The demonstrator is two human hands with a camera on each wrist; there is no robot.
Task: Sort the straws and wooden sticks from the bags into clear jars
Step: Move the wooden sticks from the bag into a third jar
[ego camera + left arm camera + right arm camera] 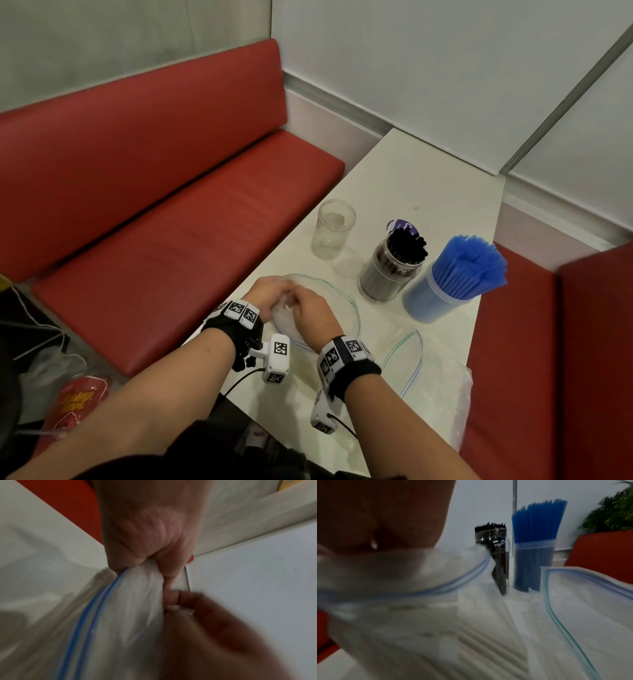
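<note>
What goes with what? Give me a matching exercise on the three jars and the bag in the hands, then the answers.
Things:
1. blue straws
2. black straws
3. empty jar
4. zip bag

States or places:
a. gripped by the left hand and the right hand
b. standing farthest left of the jars, nothing in it
c. in the middle jar
d. in the rightmost jar, fanned out above its rim

Pairs: 1-d, 2-c, 3-b, 4-a

Clear crinkled plastic bag, glossy clear jar, smooth red padded bench.
</note>
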